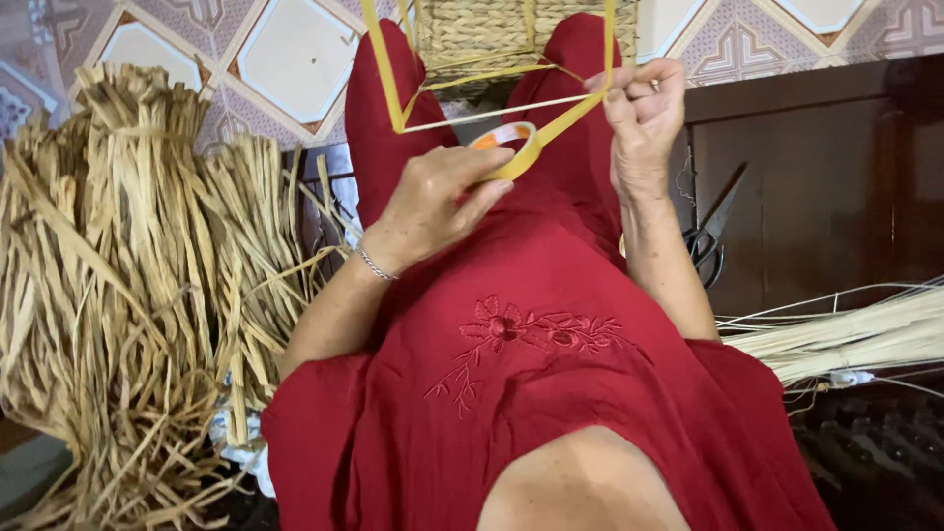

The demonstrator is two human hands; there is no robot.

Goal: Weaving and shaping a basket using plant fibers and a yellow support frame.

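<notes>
Here, over a lap in red cloth: left hand (438,202) closed around a roll of yellow tape (508,147), thumb across its rim. Right hand (644,113) pinching the pulled-out tape strip (580,110) together with a thin pale stick (492,115) at the fingertips. Just beyond the knees, a woven straw basket (482,34) on the tiled floor (295,54). Left, bundled dried straw (138,265); right, black scissors (710,236) and a sheaf of pale reeds (846,339).
</notes>
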